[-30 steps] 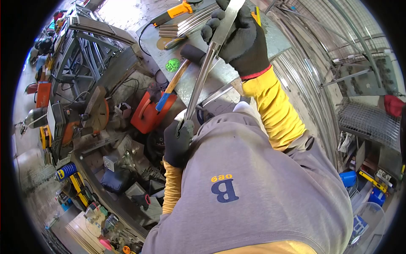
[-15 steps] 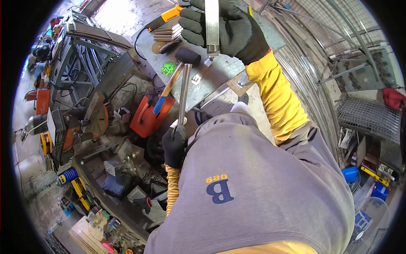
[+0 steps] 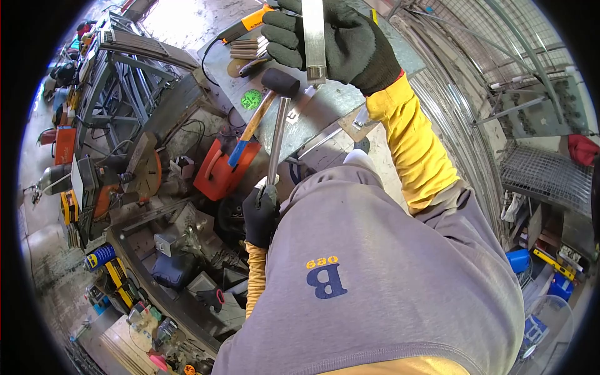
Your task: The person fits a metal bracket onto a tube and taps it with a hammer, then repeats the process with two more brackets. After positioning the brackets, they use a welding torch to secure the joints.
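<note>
My right hand [image 3: 362, 53], in a black glove, holds a silver square metal tube [image 3: 315, 37] across its palm. The tube's lower end faces me and its far end leaves the top of the view. Lower down on the left, my left hand [image 3: 261, 212], gloved too, is closed round a long metal tube [image 3: 279, 137] that points up towards the workbench [image 3: 290, 140]. A mallet with a black head [image 3: 280, 82] and a wood-and-blue handle lies beside that tube. Near it on the bench are a green disc [image 3: 251, 99] and a small metal piece [image 3: 294, 117].
An orange power tool [image 3: 253, 20] and a stack of thin strips [image 3: 244, 49] lie on the bench's far side. Below stands a red case [image 3: 225, 169]. Long metal bars [image 3: 459, 119] run along the right. A cluttered bin [image 3: 187, 250] is on the left.
Both hands keep their hold on the metal tubes. The view has shifted very slightly, and the left tube's upper end sits a little lower and further right.
</note>
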Tool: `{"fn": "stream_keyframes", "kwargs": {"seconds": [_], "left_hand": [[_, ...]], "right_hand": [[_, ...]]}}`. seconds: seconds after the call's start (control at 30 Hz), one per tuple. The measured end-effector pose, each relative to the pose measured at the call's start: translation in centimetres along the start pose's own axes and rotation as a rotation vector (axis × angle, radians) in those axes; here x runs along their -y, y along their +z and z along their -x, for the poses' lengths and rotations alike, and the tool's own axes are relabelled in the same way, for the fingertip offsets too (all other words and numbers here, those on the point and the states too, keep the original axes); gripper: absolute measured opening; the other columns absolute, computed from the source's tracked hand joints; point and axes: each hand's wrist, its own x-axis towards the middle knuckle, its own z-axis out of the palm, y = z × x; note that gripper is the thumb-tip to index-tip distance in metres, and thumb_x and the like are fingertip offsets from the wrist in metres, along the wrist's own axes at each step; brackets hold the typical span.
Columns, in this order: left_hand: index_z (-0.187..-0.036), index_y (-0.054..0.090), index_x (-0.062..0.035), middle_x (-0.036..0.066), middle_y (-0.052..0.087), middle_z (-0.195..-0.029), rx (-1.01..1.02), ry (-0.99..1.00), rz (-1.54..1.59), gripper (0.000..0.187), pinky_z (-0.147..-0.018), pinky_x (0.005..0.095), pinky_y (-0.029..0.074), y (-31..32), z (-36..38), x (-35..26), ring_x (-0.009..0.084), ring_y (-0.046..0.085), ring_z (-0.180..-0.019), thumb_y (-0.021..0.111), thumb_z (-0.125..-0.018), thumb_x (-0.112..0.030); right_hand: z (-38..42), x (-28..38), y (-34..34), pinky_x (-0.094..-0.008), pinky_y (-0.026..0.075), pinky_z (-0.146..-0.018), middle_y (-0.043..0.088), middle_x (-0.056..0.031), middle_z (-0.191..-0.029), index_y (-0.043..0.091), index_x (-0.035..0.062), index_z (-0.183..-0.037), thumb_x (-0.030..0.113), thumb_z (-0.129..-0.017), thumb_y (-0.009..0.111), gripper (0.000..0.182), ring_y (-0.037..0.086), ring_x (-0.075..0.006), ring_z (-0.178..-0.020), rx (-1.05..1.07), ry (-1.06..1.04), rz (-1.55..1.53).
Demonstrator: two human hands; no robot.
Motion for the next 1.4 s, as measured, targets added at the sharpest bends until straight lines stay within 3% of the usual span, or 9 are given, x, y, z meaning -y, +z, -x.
{"fn": "stream_keyframes", "kwargs": {"seconds": [0.1,0.3,0.4,0.5,0.8,1.13,1.23,1.3,1.4], "left_hand": [[-0.132,0.073,0.0014,-0.006,0.057,-0.076,0.016,-0.005,0.012,0.032,-0.057,0.0250,0.039,-0.3,-0.1,1.0,0.0032,0.049,-0.064,0.058,-0.109,-0.017],[-0.125,0.073,0.0015,-0.005,0.058,-0.077,0.008,0.017,-0.031,0.028,-0.058,0.0261,0.040,-0.4,0.0,1.3,0.0039,0.050,-0.066,0.059,-0.108,-0.015],[-0.115,0.074,0.0010,-0.002,0.059,-0.073,-0.026,0.075,-0.075,0.023,-0.058,0.0295,0.042,-0.5,-0.1,1.6,0.0063,0.053,-0.065,0.059,-0.106,-0.014],[-0.125,0.073,0.0016,-0.005,0.059,-0.077,-0.025,0.109,-0.113,0.029,-0.059,0.0272,0.041,-1.0,-0.1,2.4,0.0044,0.050,-0.067,0.059,-0.107,-0.016],[-0.131,0.073,0.0018,-0.004,0.060,-0.078,-0.013,0.073,-0.094,0.033,-0.060,0.0272,0.041,-1.0,0.1,1.9,0.0052,0.051,-0.067,0.059,-0.109,-0.018],[-0.131,0.072,0.0022,-0.004,0.062,-0.082,0.017,-0.018,-0.016,0.032,-0.062,0.0271,0.045,-1.0,0.3,0.3,0.0060,0.054,-0.069,0.058,-0.107,-0.013],[-0.136,0.070,0.0022,-0.003,0.066,-0.087,-0.017,0.097,-0.138,0.035,-0.066,0.0251,0.047,-2.7,-0.7,-1.1,0.0053,0.054,-0.073,0.060,-0.105,-0.010],[-0.139,0.069,0.0012,-0.004,0.066,-0.092,-0.027,0.066,-0.050,0.038,-0.069,0.0241,0.048,-4.6,-2.1,-2.2,0.0037,0.052,-0.078,0.061,-0.104,-0.008],[-0.139,0.070,-0.0007,0.002,0.072,-0.092,-0.075,0.098,-0.255,0.038,-0.072,0.0304,0.053,-6.5,-5.1,-6.7,0.0117,0.064,-0.075,0.062,-0.103,-0.010]], "right_hand": [[-1.3,-0.2,-0.4,-0.0488,0.037,-0.126,0.050,-0.0123,-0.158,0.042,0.0069,-0.161,0.030,-0.117,0.036,0.050,0.046,-0.0288,-0.149,0.372,0.057,-0.192],[-0.9,-0.7,1.7,-0.0419,0.040,-0.123,0.054,-0.0084,-0.143,0.051,0.0064,-0.139,0.021,-0.114,0.038,0.032,0.050,-0.0235,-0.141,-0.068,-0.025,0.275],[-3.6,-1.2,-0.2,-0.0397,0.043,-0.116,0.055,-0.0066,-0.133,0.053,0.0069,-0.132,0.024,-0.114,0.042,0.027,0.054,-0.0224,-0.129,0.531,0.027,-0.245],[-2.1,-1.2,2.1,-0.0396,0.048,-0.086,0.047,-0.0046,-0.099,0.056,0.0073,-0.113,0.038,-0.111,0.059,0.031,0.052,-0.0216,-0.094,-0.027,-0.034,-0.254],[-1.5,-2.5,2.0,-0.0392,0.044,-0.075,0.048,-0.0029,-0.085,0.054,0.0130,-0.099,0.047,-0.110,0.061,0.036,0.048,-0.0214,-0.072,-0.161,-0.047,-0.151],[-1.5,-2.3,-0.5,-0.0393,0.045,-0.075,0.050,-0.0019,-0.087,0.054,0.0119,-0.101,0.047,-0.109,0.063,0.037,0.051,-0.0217,-0.077,-0.053,-0.047,-0.267],[0.9,-1.7,-5.5,-0.0545,0.051,-0.119,0.066,-0.0208,-0.146,0.055,-0.0010,-0.148,0.036,-0.118,0.044,0.049,0.065,-0.0338,-0.136,-0.221,-0.108,-0.253],[2.6,-3.1,-7.5,-0.0535,0.053,-0.117,0.067,-0.0213,-0.142,0.058,-0.0006,-0.142,0.034,-0.118,0.043,0.045,0.066,-0.0344,-0.133,-0.342,-0.237,0.555],[6.6,-5.1,-12.0,-0.0583,0.044,-0.124,0.060,-0.0231,-0.152,0.055,0.0017,-0.146,0.032,-0.117,0.045,0.043,0.058,-0.0395,-0.142,-0.090,-0.182,-0.298]]}}
